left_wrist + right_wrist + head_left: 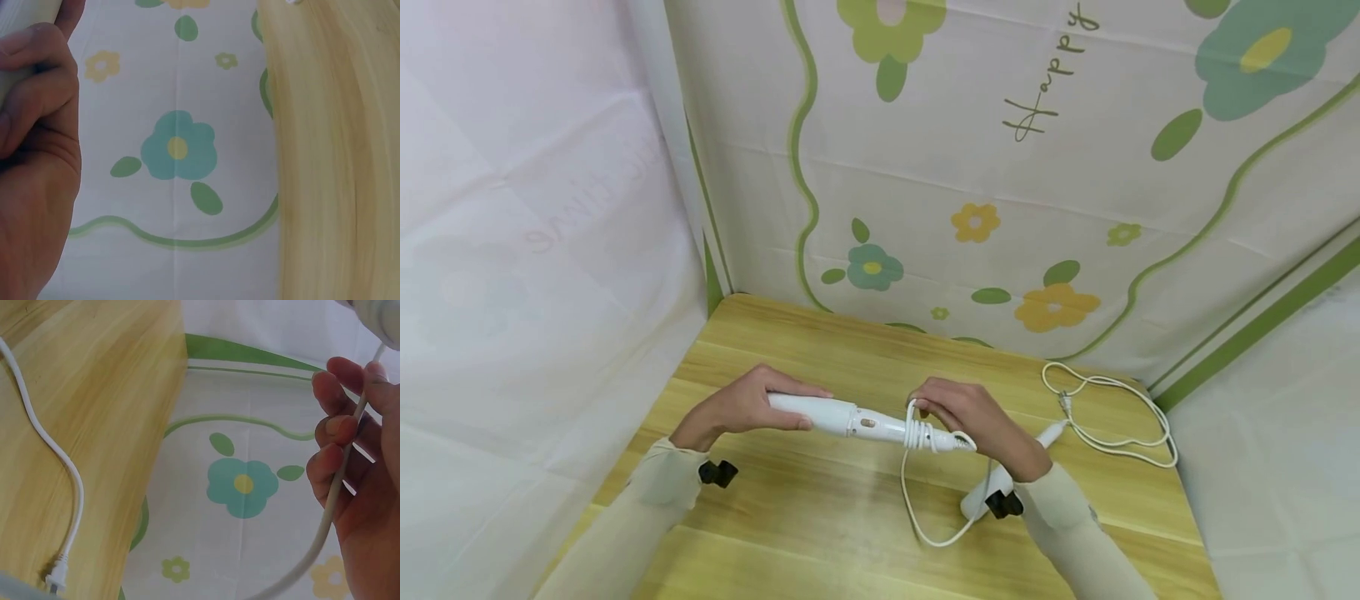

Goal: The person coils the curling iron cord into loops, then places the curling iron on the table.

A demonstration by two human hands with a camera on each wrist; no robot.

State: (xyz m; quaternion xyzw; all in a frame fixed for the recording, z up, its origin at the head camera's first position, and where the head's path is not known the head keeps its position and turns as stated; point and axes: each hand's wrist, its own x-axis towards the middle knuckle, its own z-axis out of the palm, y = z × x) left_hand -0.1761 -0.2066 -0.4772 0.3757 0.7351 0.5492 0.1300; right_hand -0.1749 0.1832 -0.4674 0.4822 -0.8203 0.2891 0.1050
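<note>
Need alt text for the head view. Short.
A person's left hand grips a white wand while the right hand holds its cord, wound around the wand's other end. A second wand and a looped cord lie on a wood table, flowered cloth behind.

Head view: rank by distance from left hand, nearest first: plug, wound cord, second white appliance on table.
1. Wound cord: right, around the held appliance.
2. Second white appliance: farther right, on the table.
3. Plug: farthest right, on the table.
</note>
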